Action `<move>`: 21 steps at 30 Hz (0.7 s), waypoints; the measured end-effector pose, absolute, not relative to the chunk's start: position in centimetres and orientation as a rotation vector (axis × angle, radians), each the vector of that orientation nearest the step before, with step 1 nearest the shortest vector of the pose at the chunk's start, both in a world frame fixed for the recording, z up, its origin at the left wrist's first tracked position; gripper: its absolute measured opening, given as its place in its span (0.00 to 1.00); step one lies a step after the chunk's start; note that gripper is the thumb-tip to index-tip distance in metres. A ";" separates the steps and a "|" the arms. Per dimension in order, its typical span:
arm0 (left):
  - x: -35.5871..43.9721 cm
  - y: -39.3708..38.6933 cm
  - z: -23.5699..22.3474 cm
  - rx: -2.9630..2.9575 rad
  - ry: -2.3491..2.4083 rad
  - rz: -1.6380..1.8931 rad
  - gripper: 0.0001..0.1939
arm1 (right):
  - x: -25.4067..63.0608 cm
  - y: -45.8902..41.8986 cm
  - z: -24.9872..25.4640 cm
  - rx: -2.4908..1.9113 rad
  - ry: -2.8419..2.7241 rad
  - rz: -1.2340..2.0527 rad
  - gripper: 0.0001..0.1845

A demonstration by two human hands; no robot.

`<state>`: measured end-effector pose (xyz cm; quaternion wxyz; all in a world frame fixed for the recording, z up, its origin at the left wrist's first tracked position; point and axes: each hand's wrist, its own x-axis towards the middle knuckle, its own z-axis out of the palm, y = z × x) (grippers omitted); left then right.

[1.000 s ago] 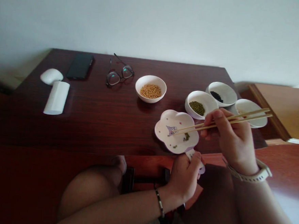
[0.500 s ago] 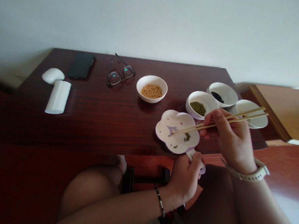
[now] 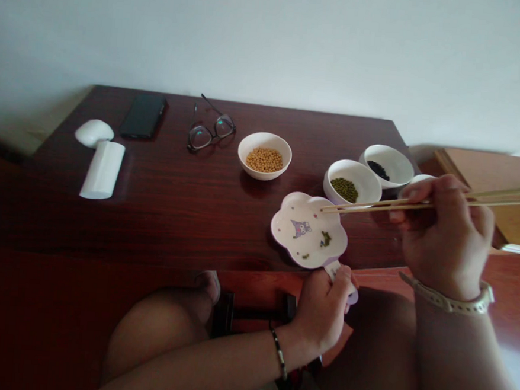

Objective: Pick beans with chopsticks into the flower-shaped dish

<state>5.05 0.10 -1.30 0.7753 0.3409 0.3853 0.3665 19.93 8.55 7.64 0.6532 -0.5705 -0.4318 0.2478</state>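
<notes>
My right hand (image 3: pixel 444 231) is shut on a pair of bamboo chopsticks (image 3: pixel 366 206), whose tips hover over the upper rim of a flower-shaped white plate (image 3: pixel 286 232). Several green mung beans (image 3: pixel 326 239) lie on that cartoon-printed plate. My left hand (image 3: pixel 321 303) grips the plate's short handle (image 3: pixel 337 276) at the table edge. Soybeans fill a white bowl (image 3: pixel 266 137), mung beans a second (image 3: pixel 353 166), and black beans a third (image 3: pixel 390 152). Behind my right hand, a fourth white bowl (image 3: pixel 415 178) is mostly hidden.
Eyeglasses (image 3: pixel 211 132), a black phone (image 3: pixel 143 116), a white oval object (image 3: pixel 94 133) and a white cylinder (image 3: pixel 102 170) lie at the far left of the dark wooden table (image 3: pixel 151 223). A light wooden board (image 3: pixel 488 169) sits beyond the right edge.
My right hand has moved right, away from the plate, and now covers the fourth bowl. The chopstick tips have shifted from above the plate's middle to its upper rim. My left hand has not moved.
</notes>
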 end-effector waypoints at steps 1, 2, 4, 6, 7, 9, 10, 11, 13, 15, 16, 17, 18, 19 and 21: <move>5.0 0.1 -1.3 0.743 0.833 0.792 0.24 | 20.5 8.9 7.6 -1.272 -0.960 0.467 0.20; 5.0 0.1 -1.2 0.746 0.834 0.792 0.24 | 21.2 9.3 7.6 -1.247 -0.931 0.374 0.20; 5.0 0.1 -1.1 0.741 0.833 0.795 0.23 | 22.3 10.1 7.2 -1.197 -0.883 0.241 0.19; 4.9 0.2 -1.0 0.732 0.838 0.797 0.23 | 22.8 10.5 6.9 -1.173 -0.854 0.194 0.18; 4.9 0.2 -1.0 0.730 0.844 0.796 0.23 | 22.8 10.6 6.7 -1.181 -0.847 0.193 0.18; 4.9 0.2 -0.9 0.729 0.846 0.790 0.23 | 22.3 10.3 6.5 -1.236 -0.866 0.246 0.19; 5.0 0.2 -1.0 0.731 0.843 0.787 0.24 | 21.8 10.1 6.5 -1.272 -0.894 0.303 0.20; 5.0 0.2 -1.0 0.733 0.839 0.786 0.24 | 21.3 9.8 6.4 -1.298 -0.930 0.373 0.20; 5.1 0.2 -1.1 0.733 0.835 0.785 0.24 | 20.1 9.1 6.3 -1.317 -1.021 0.554 0.20; 5.1 0.1 -1.3 0.731 0.843 0.788 0.24 | 19.1 8.5 6.2 -1.313 -1.102 0.719 0.20; 5.2 0.1 -1.3 0.732 0.846 0.786 0.24 | 18.7 8.3 6.2 -1.317 -1.139 0.781 0.20; 5.2 0.1 -1.4 0.734 0.849 0.783 0.24 | 18.4 8.1 6.1 -1.330 -1.170 0.830 0.21; 5.2 0.1 -1.5 0.736 0.849 0.780 0.25 | 18.1 8.0 6.0 -1.352 -1.196 0.867 0.22; 5.3 0.1 -1.5 0.736 0.845 0.777 0.25 | 17.9 7.9 6.0 -1.374 -1.218 0.888 0.23; 5.2 0.1 -1.5 0.728 0.837 0.775 0.25 | 17.7 7.9 5.9 -1.411 -1.249 0.911 0.25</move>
